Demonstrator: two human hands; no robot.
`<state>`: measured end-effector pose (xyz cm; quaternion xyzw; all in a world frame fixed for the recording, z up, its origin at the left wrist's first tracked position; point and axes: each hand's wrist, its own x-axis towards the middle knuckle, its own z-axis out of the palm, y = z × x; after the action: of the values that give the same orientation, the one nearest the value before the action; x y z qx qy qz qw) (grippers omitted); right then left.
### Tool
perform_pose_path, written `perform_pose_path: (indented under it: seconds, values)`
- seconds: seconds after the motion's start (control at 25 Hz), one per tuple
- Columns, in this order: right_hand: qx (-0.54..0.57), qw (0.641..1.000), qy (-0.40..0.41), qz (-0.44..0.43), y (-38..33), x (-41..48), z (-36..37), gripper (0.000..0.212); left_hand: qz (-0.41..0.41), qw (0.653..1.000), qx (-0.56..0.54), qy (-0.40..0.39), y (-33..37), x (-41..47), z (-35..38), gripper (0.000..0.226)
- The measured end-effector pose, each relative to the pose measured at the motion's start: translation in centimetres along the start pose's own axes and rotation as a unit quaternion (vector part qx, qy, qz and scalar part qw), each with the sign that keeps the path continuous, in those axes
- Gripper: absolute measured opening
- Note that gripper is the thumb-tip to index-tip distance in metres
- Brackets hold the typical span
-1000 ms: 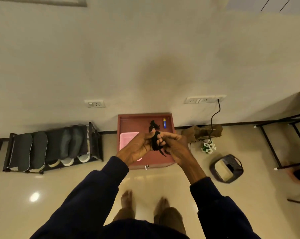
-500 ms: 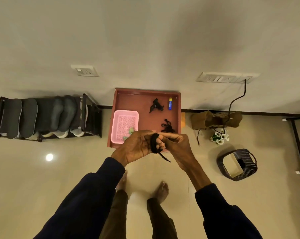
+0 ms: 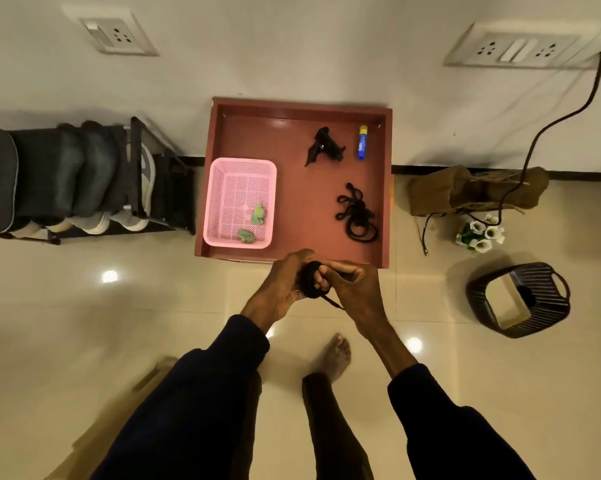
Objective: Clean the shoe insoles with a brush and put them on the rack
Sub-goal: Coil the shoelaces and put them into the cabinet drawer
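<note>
Head view: left hand is curled round a coil of black cord and right hand pinches its loose tail, both over the near edge of the red tray. Insoles stand side by side on the rack, left of the tray. Advised: hold the tail taut, lay the turns evenly and tuck the end so the coil holds.
</note>
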<state>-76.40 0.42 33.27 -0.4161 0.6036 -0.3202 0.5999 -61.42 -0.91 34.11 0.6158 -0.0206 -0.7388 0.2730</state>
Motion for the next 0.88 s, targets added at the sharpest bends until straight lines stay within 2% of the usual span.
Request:
perform_pose_path:
  seconds: [0.12, 0.2, 0.32, 0.6, 0.76, 0.88]
  values:
    - [-0.031, 0.998, 0.048, -0.029, 2.9, 1.0, 0.8, 0.017, 0.011, 0.995, 0.101, -0.017, -1.1, 2.5, -2.3, 0.037]
    - [-0.063, 0.996, 0.058, -0.039, 4.8, 1.5, 1.6, 0.018, -0.004, 0.993, 0.096, -0.061, -1.9, 3.8, -4.2, 0.042]
    - [-0.067, 0.993, 0.091, -0.024, 7.4, 2.0, 2.6, 0.017, 0.033, 0.990, 0.100, -0.093, -3.4, 5.3, -6.2, 0.037]
    - [-0.071, 0.992, 0.104, 0.033, 10.8, 1.8, 2.9, 0.019, 0.133, 0.973, 0.182, -0.053, -6.2, 7.8, -7.4, 0.028]
    - [-0.086, 0.989, 0.106, 0.049, 12.7, 2.4, 2.9, 0.022, 0.112, 0.974, 0.194, -0.041, -6.9, 9.5, -8.0, 0.032]
    - [-0.051, 0.987, 0.134, 0.069, 14.6, 3.1, 3.0, 0.023, 0.067, 0.985, 0.159, -0.024, -7.5, 11.6, -8.9, 0.033]
